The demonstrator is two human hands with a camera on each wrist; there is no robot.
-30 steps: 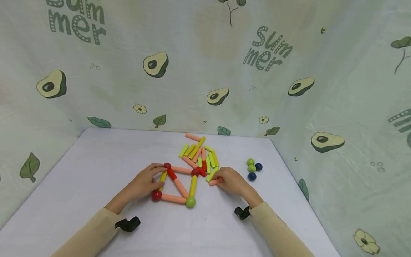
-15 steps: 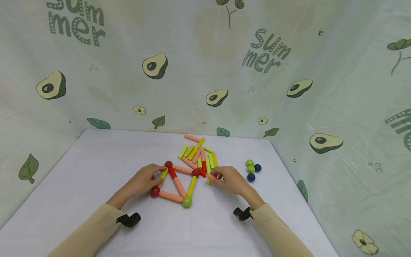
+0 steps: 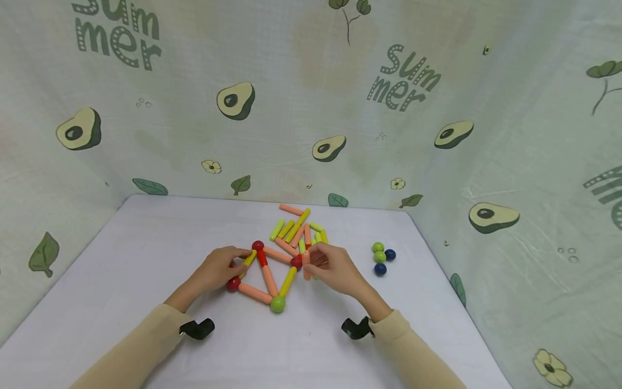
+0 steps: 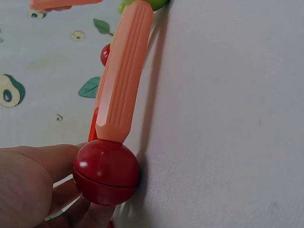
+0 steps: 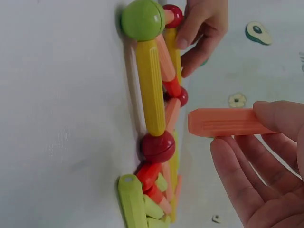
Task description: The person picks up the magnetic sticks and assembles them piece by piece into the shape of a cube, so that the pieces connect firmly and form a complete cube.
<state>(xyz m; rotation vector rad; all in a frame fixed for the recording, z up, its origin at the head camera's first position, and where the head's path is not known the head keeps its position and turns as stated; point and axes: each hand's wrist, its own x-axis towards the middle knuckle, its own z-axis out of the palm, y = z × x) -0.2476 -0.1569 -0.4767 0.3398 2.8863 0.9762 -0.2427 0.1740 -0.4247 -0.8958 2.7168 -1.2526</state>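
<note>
A flat four-sided frame of ribbed rods joined at balls lies on the white table, with a red-and-salmon diagonal across it. Its corners are a far red ball [image 3: 258,246], a near red ball [image 3: 233,283], a dark red ball [image 5: 158,147] and a green ball [image 3: 278,304]. My left hand [image 3: 214,271] pinches the yellow rod [image 3: 249,261] on the frame's left side. Between thumb and fingers, my right hand [image 3: 339,270] holds a loose salmon rod [image 5: 223,122]. In the head view that rod stands upright beside the dark red ball; the right wrist view shows it apart from the frame.
Behind the frame lies a pile of loose rods, among them a long yellow rod [image 3: 297,226] and a salmon rod [image 3: 290,209]. Several small balls sit to the right, including a green ball [image 3: 378,247] and a blue ball [image 3: 380,269]. A printed cloth [image 3: 272,156] hangs behind the table.
My right hand has lifted the salmon rod from the table, moved it left and turned it upright. Under my left hand the frame has rotated slightly, its green corner shifting left.
</note>
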